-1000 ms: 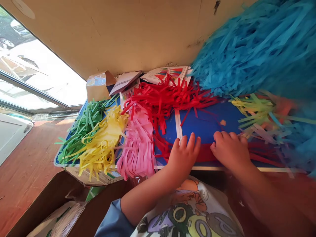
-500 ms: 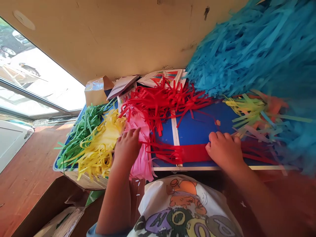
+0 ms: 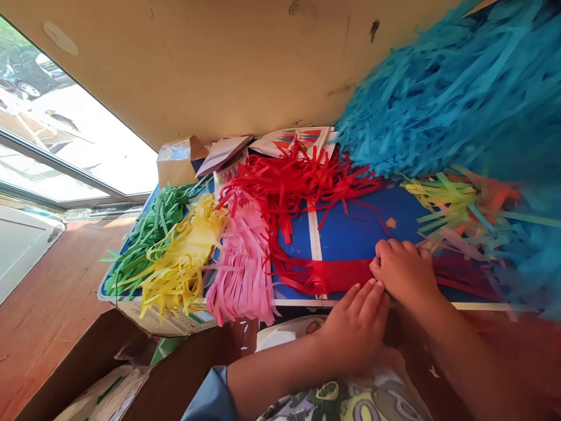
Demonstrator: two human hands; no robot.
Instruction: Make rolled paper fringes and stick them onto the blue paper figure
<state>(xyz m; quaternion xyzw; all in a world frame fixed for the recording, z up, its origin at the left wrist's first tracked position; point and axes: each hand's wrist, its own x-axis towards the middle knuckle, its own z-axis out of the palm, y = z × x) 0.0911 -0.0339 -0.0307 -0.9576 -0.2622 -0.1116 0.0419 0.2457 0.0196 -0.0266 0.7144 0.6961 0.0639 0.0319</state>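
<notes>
well, right grip (image 3: pixel 405 272) curled on the red paper fringe (image 3: pixel 337 276), hold unclear, left grip (image 3: pixel 355 327) half-open just below, empty

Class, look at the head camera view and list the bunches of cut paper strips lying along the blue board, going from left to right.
Green paper strips → yellow paper strips → pink paper strips → red paper strips → mixed-colour paper strips

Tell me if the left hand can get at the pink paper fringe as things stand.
Likely yes: only a flat red paper strip lies between the left hand and the pink paper fringe, so the way looks free.
</notes>
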